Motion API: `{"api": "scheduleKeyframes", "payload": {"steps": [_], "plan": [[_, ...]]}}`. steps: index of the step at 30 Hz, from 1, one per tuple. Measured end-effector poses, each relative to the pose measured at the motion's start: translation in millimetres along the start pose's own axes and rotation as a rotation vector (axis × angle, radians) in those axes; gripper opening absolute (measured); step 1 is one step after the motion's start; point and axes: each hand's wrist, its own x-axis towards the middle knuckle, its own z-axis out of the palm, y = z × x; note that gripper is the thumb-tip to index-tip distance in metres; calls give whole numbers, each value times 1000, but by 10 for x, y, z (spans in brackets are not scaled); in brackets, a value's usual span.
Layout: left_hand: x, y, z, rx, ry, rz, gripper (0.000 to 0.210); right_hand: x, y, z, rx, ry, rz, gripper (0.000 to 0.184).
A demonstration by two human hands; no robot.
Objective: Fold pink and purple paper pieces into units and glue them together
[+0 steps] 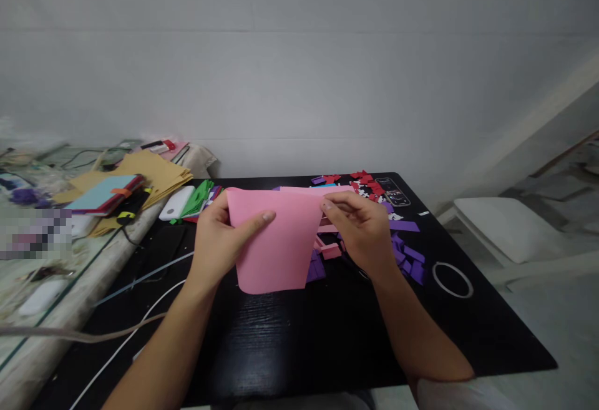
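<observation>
A pink sheet of paper [281, 248] is held up above the black table [253, 354], its left edge curling over. My left hand [222, 229] grips its left side, thumb lying across the front and the other fingers behind. At the upper right corner my right hand [360, 223] pinches the paper between thumb and fingers. Behind it, another pink paper piece [337, 190] shows in part. Purple paper pieces [409, 260] and folded pink strips [330, 250] lie near my right hand, partly covered.
Red paper scraps [367, 182] and a phone [393, 191] lie at the back right, a ring [452, 279] at the right. Left are green paper pieces [201, 196], a white device [176, 204], cables [126, 338] and a cluttered glass-topped table with brown envelopes [154, 173]. A white stool [508, 229] stands right.
</observation>
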Motion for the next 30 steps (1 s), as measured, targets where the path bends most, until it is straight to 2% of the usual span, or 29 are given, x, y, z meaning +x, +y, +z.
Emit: {"api": "scheduleKeyframes", "payload": {"steps": [6,13,20,30], "plan": [[3,22,3,14,-18,1,37,6,9,5,-17,-42,-44,22],[13,22,-18,14,-36,-13,38,13,-16,44,-52,22,-46,16],[19,6,-23,14,-42,-33,41,15,-10,43,-66,48,-40,20],[29,-29,-23,16,-18,-13,42,21,-21,35,-6,-1,-18,13]]}}
